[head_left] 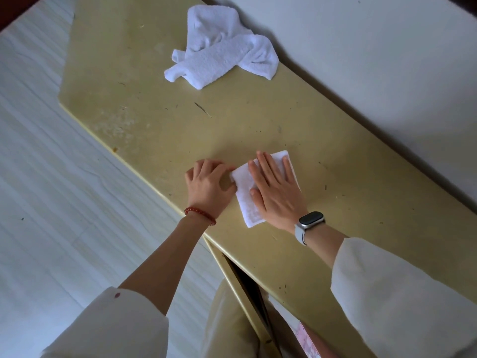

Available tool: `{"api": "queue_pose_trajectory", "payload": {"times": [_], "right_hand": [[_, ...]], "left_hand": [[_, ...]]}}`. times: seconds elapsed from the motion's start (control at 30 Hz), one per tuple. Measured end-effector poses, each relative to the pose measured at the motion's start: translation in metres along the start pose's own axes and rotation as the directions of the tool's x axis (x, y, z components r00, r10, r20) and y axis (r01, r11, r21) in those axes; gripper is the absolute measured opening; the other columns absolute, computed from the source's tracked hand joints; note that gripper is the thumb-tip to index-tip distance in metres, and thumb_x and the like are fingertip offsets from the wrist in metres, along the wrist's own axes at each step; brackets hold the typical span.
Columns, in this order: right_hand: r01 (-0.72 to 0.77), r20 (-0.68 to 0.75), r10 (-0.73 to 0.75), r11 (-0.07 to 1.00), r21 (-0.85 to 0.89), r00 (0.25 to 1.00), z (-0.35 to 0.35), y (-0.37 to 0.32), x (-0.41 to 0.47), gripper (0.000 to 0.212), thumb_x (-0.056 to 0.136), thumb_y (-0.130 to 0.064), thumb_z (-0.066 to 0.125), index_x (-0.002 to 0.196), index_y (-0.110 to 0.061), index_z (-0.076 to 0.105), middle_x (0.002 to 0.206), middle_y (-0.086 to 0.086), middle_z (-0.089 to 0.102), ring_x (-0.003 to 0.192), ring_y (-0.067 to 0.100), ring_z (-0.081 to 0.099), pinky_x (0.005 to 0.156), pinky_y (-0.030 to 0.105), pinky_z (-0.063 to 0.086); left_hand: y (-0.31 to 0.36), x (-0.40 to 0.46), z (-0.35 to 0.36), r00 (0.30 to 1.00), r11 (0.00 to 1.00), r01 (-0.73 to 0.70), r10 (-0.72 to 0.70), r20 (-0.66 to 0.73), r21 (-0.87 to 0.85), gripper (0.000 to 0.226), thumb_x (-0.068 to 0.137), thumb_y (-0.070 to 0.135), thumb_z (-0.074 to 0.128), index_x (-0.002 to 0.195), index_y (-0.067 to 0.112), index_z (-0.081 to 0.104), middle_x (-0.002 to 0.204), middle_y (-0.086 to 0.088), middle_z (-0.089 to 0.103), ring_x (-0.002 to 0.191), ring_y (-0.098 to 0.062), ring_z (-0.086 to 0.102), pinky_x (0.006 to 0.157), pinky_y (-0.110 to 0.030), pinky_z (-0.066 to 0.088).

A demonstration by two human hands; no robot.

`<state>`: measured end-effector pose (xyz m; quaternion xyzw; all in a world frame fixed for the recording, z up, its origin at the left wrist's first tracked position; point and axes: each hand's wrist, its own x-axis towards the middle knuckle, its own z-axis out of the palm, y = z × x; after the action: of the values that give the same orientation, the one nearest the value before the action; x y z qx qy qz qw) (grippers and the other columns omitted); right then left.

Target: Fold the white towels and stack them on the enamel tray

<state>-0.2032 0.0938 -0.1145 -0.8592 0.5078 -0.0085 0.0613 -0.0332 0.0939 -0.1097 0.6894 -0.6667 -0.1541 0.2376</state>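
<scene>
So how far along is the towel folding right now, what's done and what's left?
Done: nothing stacked; no enamel tray is in view. In hand: one folded white towel lies on the yellow tabletop, the right hand pressing it flat, the left hand at its edge. Left: the crumpled white towels at the far end are unfolded, then all the stacking.

Plain home room, worn yellow table (160, 130) against white wall (374, 60), pale wood-grain floor (38, 151)
</scene>
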Motion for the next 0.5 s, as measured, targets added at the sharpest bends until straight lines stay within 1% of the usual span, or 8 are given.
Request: {"api": "queue_pose_trajectory", "payload": {"times": [0.1, 0.17, 0.27, 0.3, 0.33, 0.4, 0.47, 0.5], "right_hand": [[-0.003, 0.008, 0.003, 1.000, 0.001, 1.000, 0.000, -0.001, 0.000, 0.054, 0.091, -0.028, 0.026, 0.141, -0.007, 0.021, 0.148, 0.020, 0.030, 0.138, 0.028, 0.024, 0.112, 0.056, 0.018], [0.006, 0.005, -0.006, 1.000, 0.007, 1.000, 0.000, 0.000, 0.000, 0.053, 0.091, -0.028, 0.027, 0.141, -0.009, 0.023, 0.148, 0.019, 0.030, 0.138, 0.027, 0.023, 0.112, 0.054, 0.016], [0.021, 0.010, -0.021, 1.000, 0.004, 1.000, -0.002, -0.001, 0.000, 0.052, 0.090, -0.028, 0.028, 0.141, -0.014, 0.027, 0.147, 0.019, 0.031, 0.138, 0.028, 0.026, 0.112, 0.055, 0.016], [0.019, 0.017, -0.019, 1.000, 0.004, 1.000, -0.002, -0.001, 0.000, 0.052, 0.090, -0.028, 0.028, 0.140, -0.014, 0.028, 0.147, 0.019, 0.032, 0.137, 0.029, 0.027, 0.112, 0.055, 0.017], [0.013, 0.023, -0.013, 1.000, 0.003, 1.000, -0.002, -0.001, 0.000, 0.052, 0.091, -0.028, 0.028, 0.140, -0.012, 0.029, 0.147, 0.019, 0.032, 0.137, 0.030, 0.029, 0.112, 0.055, 0.017], [-0.006, 0.032, 0.006, 1.000, 0.011, 0.999, -0.002, -0.002, 0.000, 0.053, 0.090, -0.027, 0.029, 0.138, -0.005, 0.030, 0.146, 0.019, 0.034, 0.136, 0.030, 0.031, 0.112, 0.054, 0.016], [-0.022, 0.021, 0.021, 0.999, 0.046, 1.000, -0.002, -0.002, 0.001, 0.053, 0.090, -0.024, 0.029, 0.136, 0.003, 0.030, 0.144, 0.022, 0.036, 0.135, 0.031, 0.033, 0.112, 0.051, 0.015], [-0.037, 0.004, 0.037, 0.996, 0.082, 0.999, -0.003, -0.003, 0.002, 0.052, 0.090, -0.021, 0.028, 0.136, 0.006, 0.030, 0.143, 0.023, 0.037, 0.135, 0.031, 0.033, 0.112, 0.048, 0.014]], "left_hand": [[-0.002, 0.006, 0.004, 0.998, 1.000, 0.029, -0.029, -0.059, 0.006, 0.014, 0.063, 0.015, 0.063, 0.074, 0.020, 0.071, 0.081, -0.001, 0.064, 0.085, -0.013, 0.042, 0.079, -0.031, 0.028], [-0.005, 0.011, 0.002, 0.992, 0.997, 0.077, -0.075, -0.098, 0.023, 0.015, 0.062, 0.007, 0.068, 0.070, 0.018, 0.071, 0.079, -0.002, 0.064, 0.084, -0.016, 0.045, 0.077, -0.029, 0.026], [-0.012, 0.016, -0.011, 0.979, 0.986, 0.165, -0.160, -0.127, 0.031, 0.009, 0.071, 0.012, 0.065, 0.077, 0.014, 0.072, 0.083, -0.006, 0.065, 0.084, -0.029, 0.057, 0.077, -0.035, 0.031], [-0.014, 0.015, -0.016, 0.982, 0.988, 0.145, -0.138, -0.129, 0.047, 0.012, 0.075, 0.015, 0.062, 0.081, 0.014, 0.072, 0.086, -0.007, 0.066, 0.084, -0.029, 0.058, 0.077, -0.035, 0.033], [-0.014, 0.013, -0.019, 0.990, 0.993, 0.084, -0.074, -0.123, 0.078, 0.017, 0.078, 0.019, 0.057, 0.085, 0.014, 0.071, 0.090, -0.006, 0.067, 0.086, -0.028, 0.058, 0.077, -0.034, 0.035], [-0.007, 0.004, -0.020, 0.991, 0.985, -0.108, 0.117, -0.064, 0.136, 0.025, 0.082, 0.021, 0.049, 0.095, 0.014, 0.070, 0.101, -0.004, 0.069, 0.096, -0.022, 0.059, 0.078, -0.033, 0.035], [0.004, -0.008, -0.013, 0.961, 0.946, -0.277, 0.275, 0.036, 0.168, 0.033, 0.089, 0.020, 0.041, 0.108, 0.010, 0.066, 0.113, -0.004, 0.066, 0.109, -0.021, 0.059, 0.082, -0.035, 0.035], [0.009, -0.013, -0.009, 0.947, 0.929, -0.321, 0.308, 0.096, 0.184, 0.038, 0.093, 0.021, 0.034, 0.114, 0.008, 0.063, 0.119, -0.005, 0.064, 0.115, -0.021, 0.057, 0.085, -0.037, 0.036]]}}
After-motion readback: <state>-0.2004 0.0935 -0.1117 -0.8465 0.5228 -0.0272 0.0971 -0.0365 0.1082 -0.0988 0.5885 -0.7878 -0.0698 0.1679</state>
